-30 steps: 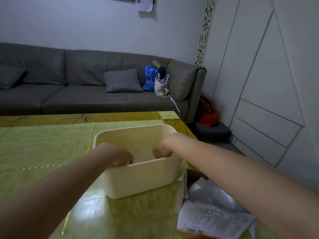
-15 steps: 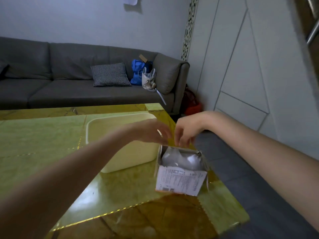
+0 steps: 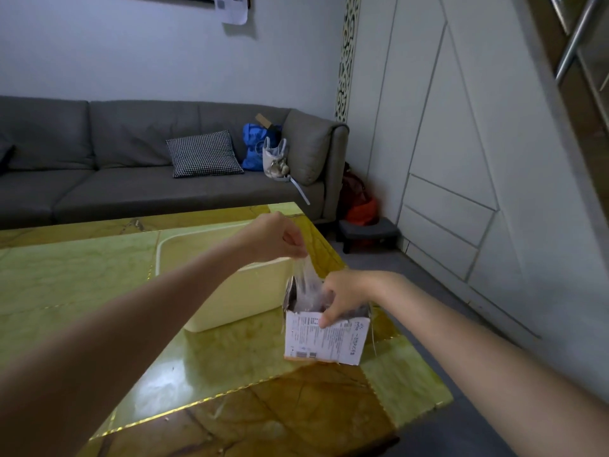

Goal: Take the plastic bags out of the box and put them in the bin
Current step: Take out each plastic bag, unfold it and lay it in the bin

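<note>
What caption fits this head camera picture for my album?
Left hand pinches a clear plastic bag up from the box; right hand steadies it.

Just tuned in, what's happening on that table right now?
A person is emptying a small printed cardboard box standing near the corner of the glossy green-and-amber table. The left hand pinches a thin clear plastic bag and holds it stretched up out of the box, while the right hand grips the box's top edge, steadying it. The cream rectangular plastic bin sits just left of the box; the bag isn't in it yet.
</note>
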Demonstrator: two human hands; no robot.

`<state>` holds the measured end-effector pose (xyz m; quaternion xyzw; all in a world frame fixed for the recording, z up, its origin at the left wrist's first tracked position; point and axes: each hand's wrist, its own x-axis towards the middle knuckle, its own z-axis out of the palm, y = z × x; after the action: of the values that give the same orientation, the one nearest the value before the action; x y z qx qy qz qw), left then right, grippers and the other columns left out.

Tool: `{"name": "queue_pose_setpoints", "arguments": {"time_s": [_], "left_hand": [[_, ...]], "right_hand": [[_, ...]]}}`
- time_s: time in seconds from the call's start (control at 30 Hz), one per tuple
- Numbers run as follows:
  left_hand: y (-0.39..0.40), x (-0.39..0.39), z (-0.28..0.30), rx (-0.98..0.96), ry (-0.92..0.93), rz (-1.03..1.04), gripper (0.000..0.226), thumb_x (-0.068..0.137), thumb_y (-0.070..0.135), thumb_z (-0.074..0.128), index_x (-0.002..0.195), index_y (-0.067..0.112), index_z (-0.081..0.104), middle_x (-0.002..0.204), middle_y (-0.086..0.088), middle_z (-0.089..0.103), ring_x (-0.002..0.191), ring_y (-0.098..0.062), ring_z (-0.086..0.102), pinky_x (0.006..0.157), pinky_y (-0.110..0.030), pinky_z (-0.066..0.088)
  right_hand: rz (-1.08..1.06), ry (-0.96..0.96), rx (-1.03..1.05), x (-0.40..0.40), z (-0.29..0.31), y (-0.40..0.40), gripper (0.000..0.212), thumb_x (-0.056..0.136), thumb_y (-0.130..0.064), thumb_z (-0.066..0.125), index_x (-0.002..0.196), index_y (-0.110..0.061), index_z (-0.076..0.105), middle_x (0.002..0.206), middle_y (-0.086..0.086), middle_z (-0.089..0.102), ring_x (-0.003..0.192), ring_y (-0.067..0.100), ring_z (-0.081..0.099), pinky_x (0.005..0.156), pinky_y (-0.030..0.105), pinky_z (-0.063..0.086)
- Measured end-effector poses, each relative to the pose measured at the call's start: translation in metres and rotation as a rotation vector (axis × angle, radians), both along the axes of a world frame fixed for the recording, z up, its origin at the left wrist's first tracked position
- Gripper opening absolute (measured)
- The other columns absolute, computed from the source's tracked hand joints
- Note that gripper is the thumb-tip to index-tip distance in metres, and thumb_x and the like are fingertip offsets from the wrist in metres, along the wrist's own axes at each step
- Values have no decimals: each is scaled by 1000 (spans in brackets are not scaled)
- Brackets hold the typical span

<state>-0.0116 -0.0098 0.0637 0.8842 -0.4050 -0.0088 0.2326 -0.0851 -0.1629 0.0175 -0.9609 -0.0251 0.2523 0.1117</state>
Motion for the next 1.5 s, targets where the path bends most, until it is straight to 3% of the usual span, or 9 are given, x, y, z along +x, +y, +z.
{"name": "queue_pose_setpoints", "arguments": {"time_s": [0.27, 0.43, 0.57, 0.73, 0.9, 1.1, 1.27, 1.33, 1.5], "left_hand": [[-10, -7, 8, -131, 79, 70, 16, 85, 21, 64, 93, 8, 70, 90, -7, 65, 85, -19, 59, 78, -31, 48], [-21, -19, -14, -239, 363, 65, 17, 89, 32, 57, 82, 17, 54, 83, -2, 55, 74, -15, 48, 66, -29, 38], [-20, -21, -32, -400, 648, 81, 40, 81, 50, 60, 98, 15, 51, 102, -6, 62, 84, -16, 58, 75, -29, 46], [-9, -17, -42, -100, 749, -13, 90, 69, 75, 50, 130, 9, 45, 118, -2, 56, 107, -17, 54, 93, -27, 43], [-11, -18, -52, 121, 575, -114, 63, 76, 50, 68, 126, 19, 47, 114, 1, 61, 106, -17, 58, 97, -36, 47], [-20, -25, -56, 488, 343, -85, 59, 84, 48, 59, 134, 19, 44, 133, 0, 52, 119, -20, 50, 103, -33, 39], [-14, -25, -32, 152, 515, -106, 42, 88, 33, 58, 125, 15, 47, 121, -6, 55, 99, -13, 53, 87, -21, 44], [0, -16, -21, -28, 614, -140, 39, 87, 23, 60, 123, 19, 46, 118, -3, 56, 103, -15, 54, 89, -21, 45], [26, 2, -15, -538, 770, -115, 60, 62, 62, 70, 114, 38, 52, 128, 2, 56, 117, -20, 56, 99, -39, 44]], "right_hand": [[-66, -13, 119, -3, 13, 2, 35, 86, -57, 56, 76, -23, 55, 75, -6, 59, 65, 7, 55, 64, 21, 45], [-206, -451, 316, 4, 35, -3, 10, 84, -20, 69, 81, -10, 68, 77, 5, 68, 66, 10, 58, 57, 20, 40], [-238, -473, 313, 9, 31, -1, 9, 85, -6, 60, 80, -7, 67, 77, 9, 61, 71, 17, 55, 60, 26, 39], [-259, -482, 342, 10, 22, -4, 18, 89, 2, 47, 86, -7, 62, 84, -7, 52, 84, 10, 48, 58, 15, 35], [-403, -551, 621, 13, 31, -9, 29, 88, 8, 45, 68, -12, 54, 67, 1, 57, 62, 13, 54, 55, 18, 46], [-597, -859, 1082, 23, 75, -17, 19, 92, 1, 41, 93, -8, 58, 80, 10, 56, 75, 21, 55, 65, 29, 45], [-701, -892, 1016, 21, 93, -16, 19, 90, -4, 46, 73, -12, 48, 73, 9, 54, 68, 23, 56, 58, 31, 51], [-833, -897, 1039, 22, 85, -21, 18, 89, -5, 47, 72, -11, 49, 79, 12, 57, 77, 27, 61, 72, 43, 58], [-920, -773, 1289, 17, 64, -18, 12, 92, 1, 46, 93, -3, 57, 83, 12, 61, 73, 23, 62, 71, 35, 56]]}}
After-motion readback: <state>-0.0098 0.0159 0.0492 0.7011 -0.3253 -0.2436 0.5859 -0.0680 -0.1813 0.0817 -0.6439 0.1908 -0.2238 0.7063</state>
